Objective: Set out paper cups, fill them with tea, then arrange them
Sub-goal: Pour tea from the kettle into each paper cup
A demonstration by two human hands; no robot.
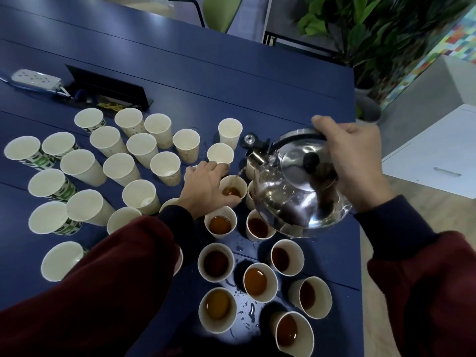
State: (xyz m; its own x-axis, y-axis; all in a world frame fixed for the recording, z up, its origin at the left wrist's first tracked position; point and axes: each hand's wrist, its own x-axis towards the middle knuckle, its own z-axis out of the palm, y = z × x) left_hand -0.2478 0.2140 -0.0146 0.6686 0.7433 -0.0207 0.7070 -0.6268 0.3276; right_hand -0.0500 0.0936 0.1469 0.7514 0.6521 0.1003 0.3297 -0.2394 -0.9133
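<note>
My right hand (353, 161) grips the black handle of a shiny steel kettle (296, 191), tilted with its spout to the left. A thin stream of tea falls from the spout into a paper cup (238, 185) holding a little tea. My left hand (206, 189) holds that cup by its left side. Several cups filled with tea (255, 282) stand in the near right part of the blue table (231, 81). Several unfilled cups (141, 148) stand to the left and behind. The kettle hides parts of two cups beside it.
Spilled drops (247, 313) lie on the table between the filled cups. An open cable hatch (108, 91) and a white power strip (36, 78) sit at the far left. The table's right edge runs close to the kettle. A green chair (221, 11) and plants (373, 27) stand behind.
</note>
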